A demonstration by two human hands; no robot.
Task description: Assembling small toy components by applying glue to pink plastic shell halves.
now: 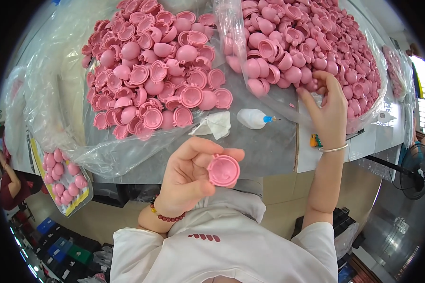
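My left hand (186, 172) holds up a round pink plastic half-shell (224, 170) between thumb and fingers, its hollow side showing, above the table's near edge. On the right, my right hand (328, 101) reaches to the near edge of a big heap of pink half-shells (293, 42). Its thumb and fingers curl around a pink half-shell (310, 85), partly hidden by the fingers. Another heap of pink half-shells (151, 70), many with small tabs on the rim, lies on clear plastic to the left.
Between the heaps and me lie a white squeeze bottle (252, 119) with a blue needle tip and a crumpled white tissue (212, 125). A tray of pink balls (63, 179) sits at the left edge. A small orange-green item (315, 140) is by my right wrist; a black fan (413, 174) stands right.
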